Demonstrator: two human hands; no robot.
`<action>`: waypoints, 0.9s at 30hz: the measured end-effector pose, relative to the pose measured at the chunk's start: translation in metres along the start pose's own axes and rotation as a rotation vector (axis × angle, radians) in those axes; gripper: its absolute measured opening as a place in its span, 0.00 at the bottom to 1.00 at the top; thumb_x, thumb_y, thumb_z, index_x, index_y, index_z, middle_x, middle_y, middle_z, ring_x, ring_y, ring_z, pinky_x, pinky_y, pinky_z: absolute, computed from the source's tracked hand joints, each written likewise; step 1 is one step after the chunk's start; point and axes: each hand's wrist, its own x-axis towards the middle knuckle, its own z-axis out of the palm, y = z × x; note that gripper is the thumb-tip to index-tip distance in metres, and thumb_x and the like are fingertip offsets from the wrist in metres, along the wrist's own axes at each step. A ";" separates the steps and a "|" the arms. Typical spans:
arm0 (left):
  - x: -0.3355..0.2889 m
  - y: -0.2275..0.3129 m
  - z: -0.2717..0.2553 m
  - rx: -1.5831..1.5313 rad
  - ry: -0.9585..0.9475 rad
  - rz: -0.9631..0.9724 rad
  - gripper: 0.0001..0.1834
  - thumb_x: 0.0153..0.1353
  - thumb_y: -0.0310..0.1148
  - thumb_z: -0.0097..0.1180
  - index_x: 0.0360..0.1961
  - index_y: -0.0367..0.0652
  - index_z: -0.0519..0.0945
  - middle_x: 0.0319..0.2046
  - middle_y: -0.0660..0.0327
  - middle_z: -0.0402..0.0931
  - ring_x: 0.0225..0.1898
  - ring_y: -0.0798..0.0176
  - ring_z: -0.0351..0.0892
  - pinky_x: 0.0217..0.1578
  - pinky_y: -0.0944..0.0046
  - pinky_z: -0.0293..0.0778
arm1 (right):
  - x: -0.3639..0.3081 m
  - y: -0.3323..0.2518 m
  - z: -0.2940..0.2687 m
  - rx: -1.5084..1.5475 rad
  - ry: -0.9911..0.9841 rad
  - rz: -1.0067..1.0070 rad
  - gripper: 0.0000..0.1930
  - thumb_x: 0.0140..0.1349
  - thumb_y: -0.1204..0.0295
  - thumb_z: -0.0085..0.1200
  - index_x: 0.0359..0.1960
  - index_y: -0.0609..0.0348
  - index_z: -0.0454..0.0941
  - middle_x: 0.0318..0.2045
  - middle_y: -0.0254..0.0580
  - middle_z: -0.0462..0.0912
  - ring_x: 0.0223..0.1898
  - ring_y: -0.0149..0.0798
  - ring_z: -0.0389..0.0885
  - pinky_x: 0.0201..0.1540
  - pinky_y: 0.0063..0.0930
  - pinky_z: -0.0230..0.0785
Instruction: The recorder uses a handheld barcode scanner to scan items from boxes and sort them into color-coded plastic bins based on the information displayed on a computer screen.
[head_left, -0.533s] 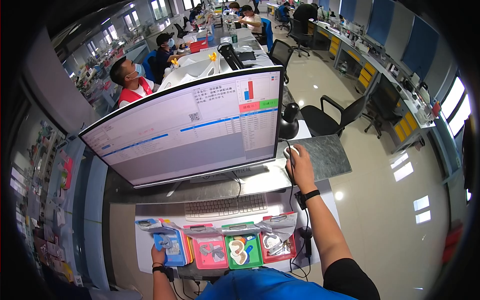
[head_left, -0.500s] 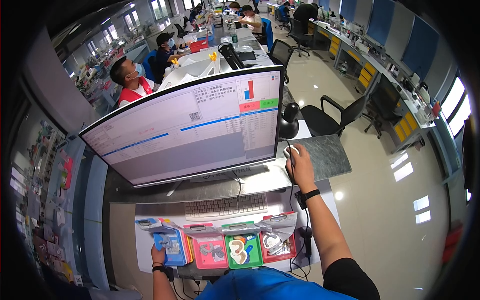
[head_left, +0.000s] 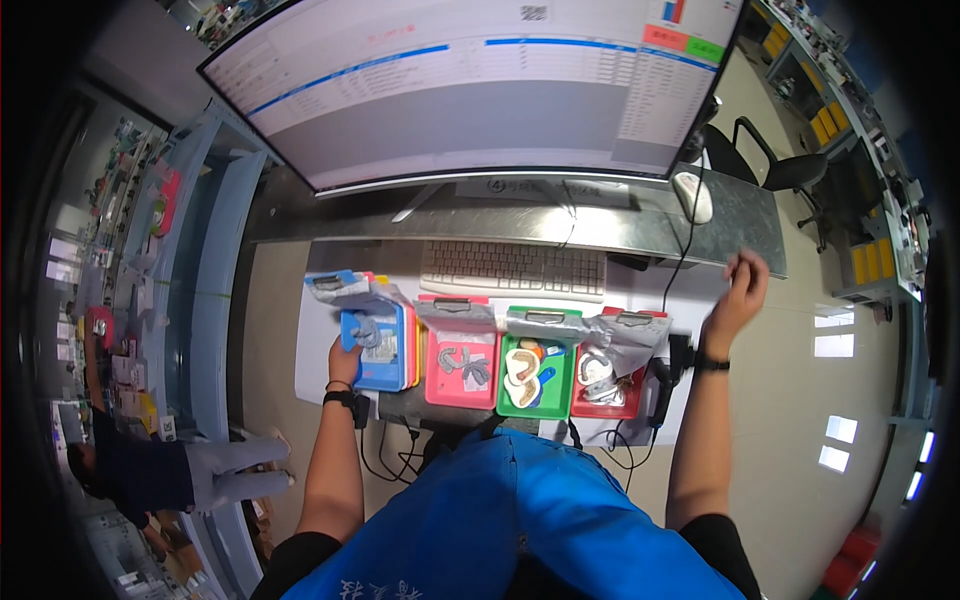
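At the left end of a row of trays, my left hand point(head_left: 345, 362) grips the side of a blue tray point(head_left: 382, 378) stacked on other coloured trays; some of its fingers are hidden. In the blue tray lie a grey dental model point(head_left: 367, 332) and a paper slip. My right hand point(head_left: 742, 292) is raised beyond the row's right end, empty, its fingers loosely bent and apart. The mouse point(head_left: 693, 198) rests on the grey ledge ahead of it. Beside the stack are a pink tray point(head_left: 447, 394), a green tray point(head_left: 553, 399) with white dental models point(head_left: 522, 367), and a red tray point(head_left: 607, 409).
A large monitor point(head_left: 450, 125) stands beyond the white keyboard point(head_left: 510, 270). A black handheld device point(head_left: 660, 388) and cables lie right of the red tray. Metal-clipped sheets stand at the trays' far edges. At the left, a person point(head_left: 150, 470) is beside shelving.
My right hand has let go of the mouse and moved back toward me and to the right. My left hand stays at the blue tray. The view has tilted down.
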 end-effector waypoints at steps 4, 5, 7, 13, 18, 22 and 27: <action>0.001 -0.002 -0.003 -0.039 -0.063 -0.070 0.19 0.66 0.24 0.63 0.58 0.37 0.83 0.48 0.53 0.89 0.50 0.54 0.88 0.55 0.55 0.80 | -0.133 -0.053 -0.001 -0.193 -0.394 0.279 0.09 0.75 0.78 0.47 0.38 0.60 0.81 0.30 0.33 0.81 0.28 0.27 0.74 0.33 0.22 0.65; 0.003 -0.002 -0.004 0.011 -0.078 -0.094 0.18 0.66 0.25 0.63 0.58 0.37 0.84 0.48 0.53 0.89 0.49 0.54 0.89 0.55 0.55 0.80 | -0.158 -0.059 0.004 -0.343 -0.566 0.171 0.09 0.71 0.81 0.48 0.39 0.61 0.83 0.30 0.36 0.85 0.29 0.28 0.79 0.33 0.23 0.68; 0.001 -0.001 -0.008 0.038 -0.091 -0.065 0.18 0.66 0.25 0.63 0.57 0.36 0.84 0.47 0.53 0.90 0.49 0.54 0.89 0.54 0.55 0.80 | -0.201 -0.066 0.015 -0.431 -0.787 0.081 0.08 0.66 0.81 0.52 0.39 0.62 0.84 0.32 0.45 0.87 0.30 0.38 0.86 0.34 0.30 0.75; -0.043 0.040 -0.059 -0.023 -0.153 0.040 0.16 0.67 0.24 0.63 0.56 0.34 0.84 0.48 0.53 0.90 0.50 0.57 0.89 0.55 0.57 0.80 | -0.273 -0.061 0.017 -0.633 -0.911 0.240 0.08 0.68 0.70 0.56 0.40 0.59 0.85 0.30 0.50 0.86 0.30 0.50 0.86 0.35 0.43 0.76; -0.095 0.097 -0.074 -0.121 -0.365 -0.007 0.17 0.70 0.23 0.59 0.58 0.32 0.81 0.51 0.58 0.87 0.51 0.62 0.85 0.56 0.60 0.78 | -0.306 -0.041 0.001 -1.003 -0.883 0.424 0.20 0.72 0.54 0.54 0.34 0.57 0.87 0.26 0.52 0.87 0.33 0.58 0.88 0.38 0.53 0.79; -0.108 0.123 -0.019 -0.257 -0.456 -0.010 0.17 0.69 0.24 0.60 0.58 0.33 0.82 0.50 0.54 0.88 0.52 0.59 0.86 0.57 0.58 0.78 | -0.331 -0.021 -0.021 -0.949 -1.000 0.956 0.40 0.74 0.36 0.44 0.18 0.56 0.88 0.20 0.43 0.88 0.27 0.50 0.89 0.38 0.47 0.81; -0.097 0.127 0.048 -0.141 -0.404 0.195 0.18 0.66 0.26 0.61 0.57 0.35 0.80 0.51 0.42 0.86 0.56 0.38 0.84 0.57 0.48 0.78 | -0.372 0.006 -0.020 0.012 -0.497 1.663 0.28 0.78 0.44 0.49 0.56 0.61 0.74 0.38 0.50 0.91 0.25 0.32 0.84 0.25 0.23 0.79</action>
